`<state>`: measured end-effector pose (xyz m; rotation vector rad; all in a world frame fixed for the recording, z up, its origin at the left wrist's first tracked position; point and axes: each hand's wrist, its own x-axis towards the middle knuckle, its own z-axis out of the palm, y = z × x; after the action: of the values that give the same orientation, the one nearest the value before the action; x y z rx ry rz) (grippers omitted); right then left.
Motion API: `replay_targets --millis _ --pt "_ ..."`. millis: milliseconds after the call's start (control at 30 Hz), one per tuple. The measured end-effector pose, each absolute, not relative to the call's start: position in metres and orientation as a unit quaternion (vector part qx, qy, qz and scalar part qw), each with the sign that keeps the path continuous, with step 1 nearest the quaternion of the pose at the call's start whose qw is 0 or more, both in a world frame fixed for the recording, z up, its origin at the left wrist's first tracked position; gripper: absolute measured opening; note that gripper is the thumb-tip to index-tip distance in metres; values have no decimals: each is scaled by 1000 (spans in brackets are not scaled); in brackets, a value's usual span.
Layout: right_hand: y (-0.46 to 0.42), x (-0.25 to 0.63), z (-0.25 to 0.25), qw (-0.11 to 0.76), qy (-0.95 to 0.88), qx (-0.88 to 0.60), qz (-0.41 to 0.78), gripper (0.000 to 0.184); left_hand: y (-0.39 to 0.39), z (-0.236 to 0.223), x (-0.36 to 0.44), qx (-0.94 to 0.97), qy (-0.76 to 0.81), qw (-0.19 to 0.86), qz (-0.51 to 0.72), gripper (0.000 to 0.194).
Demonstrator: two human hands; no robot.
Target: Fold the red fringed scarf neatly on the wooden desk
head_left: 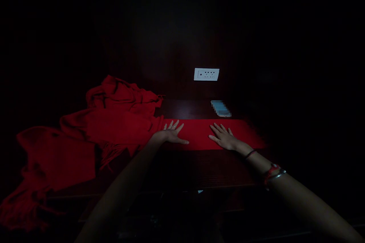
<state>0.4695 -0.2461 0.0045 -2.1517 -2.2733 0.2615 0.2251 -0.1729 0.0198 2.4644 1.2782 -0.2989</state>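
A red scarf (196, 133) lies as a flat strip across the dark wooden table, its right end fading into shadow. On its left part rests my left hand (172, 135), fingers spread, with a ring on one finger. My right hand (224, 136) lies flat on the strip farther right, fingers also apart; bracelets circle that wrist. To the left is a heap of crumpled red fabric (116, 121) with fringed ends, one part hanging over the table's front edge. Whether the strip and the heap are one piece, I cannot tell.
Behind the strip lies a phone (221, 108), its screen blurred out. A white socket plate (207, 74) is on the dark wall at the back. The dark table (199, 163) ends at a front edge below my hands. Most of the surroundings are too dark to make out.
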Motion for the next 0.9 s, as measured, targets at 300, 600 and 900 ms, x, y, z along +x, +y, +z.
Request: replay_targets --millis 300,600,900 --pt "-268 447 1 -10 -778 -624 79 68 -185 0 219 929 352 102 -43 94" --pt "-248 440 19 3 -752 -652 97 71 -189 -5 208 935 351 53 21 77" --pt "-214 417 0 -17 -773 -629 82 67 -183 -8 201 877 479 24 25 65"
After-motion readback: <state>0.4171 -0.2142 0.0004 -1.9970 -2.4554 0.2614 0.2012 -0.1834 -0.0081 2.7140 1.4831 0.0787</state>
